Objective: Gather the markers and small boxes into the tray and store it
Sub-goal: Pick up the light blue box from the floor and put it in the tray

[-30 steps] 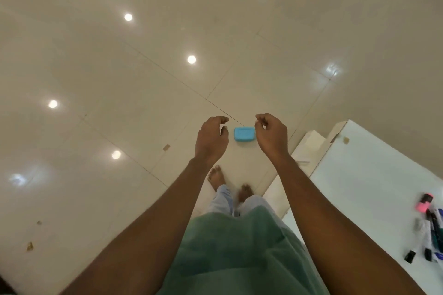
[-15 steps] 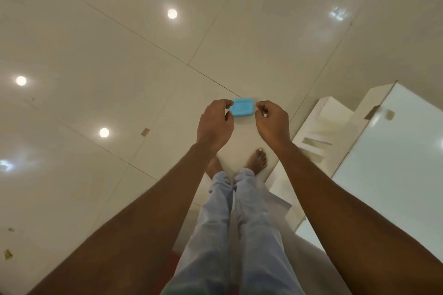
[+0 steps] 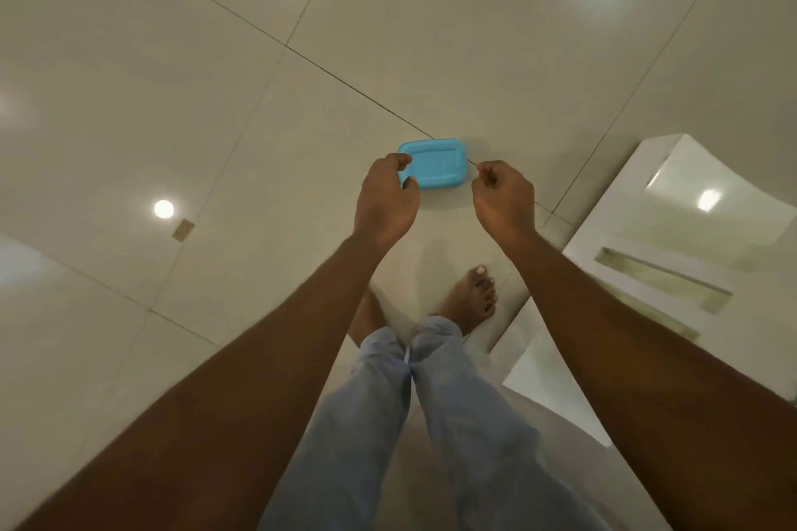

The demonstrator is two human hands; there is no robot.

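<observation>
A small blue rectangular tray (image 3: pixel 435 163) shows against the pale tiled floor ahead of my feet. I cannot tell whether it rests on the floor or is just above it. My left hand (image 3: pixel 385 198) curls around the tray's left end, thumb over the top corner and a fingertip on the lower edge. My right hand (image 3: pixel 502 196) is just right of the tray with its fingers curled in, holding nothing, and a small gap separates it from the tray. No markers or small boxes are in view.
A white cabinet or low table (image 3: pixel 673 254) with a slot-like opening stands at the right, close to my right foot (image 3: pixel 472 297). Glossy floor tiles (image 3: pixel 215 99) reflect ceiling lights. My legs in light blue trousers fill the lower middle.
The view has dropped closer to the tray, which looks larger. My left hand has closed around its left end, and my right hand has come slightly away from the right end.
</observation>
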